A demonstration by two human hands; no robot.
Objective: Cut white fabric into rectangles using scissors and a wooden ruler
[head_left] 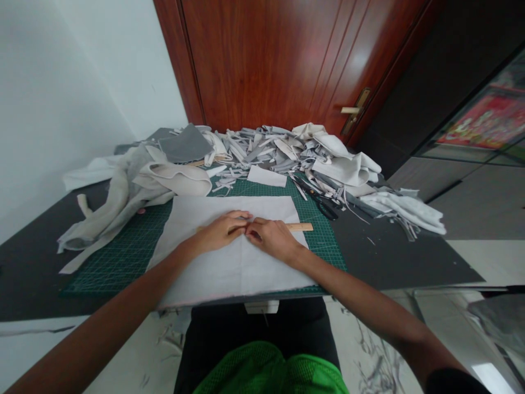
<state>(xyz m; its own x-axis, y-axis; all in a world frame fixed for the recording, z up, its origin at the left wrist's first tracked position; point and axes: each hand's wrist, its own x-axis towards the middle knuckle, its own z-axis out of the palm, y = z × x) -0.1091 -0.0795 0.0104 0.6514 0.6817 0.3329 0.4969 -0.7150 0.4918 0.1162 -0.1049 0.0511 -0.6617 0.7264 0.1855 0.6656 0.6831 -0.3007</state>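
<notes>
A large piece of pale cloth (200,279) lies flat in front of me. A wooden ruler (301,226) rests across it, mostly covered by my hands, with its right end sticking out past the cloth's edge. My left hand (223,230) lies low over the ruler and cloth, its fingers stretched toward the right. Close beside it, my right hand (273,238) is curled, thumb and fingertips pinched together at the ruler's near edge. Whatever is between those fingertips is too small to make out.
Under the cloth is a green cutting mat (118,262) on a dark table (394,262). Black scissors (324,205) lie to the right. Fabric scraps (262,148) are heaped along the back, with larger folded cloth (123,191) at left. A wooden door (266,60) stands behind.
</notes>
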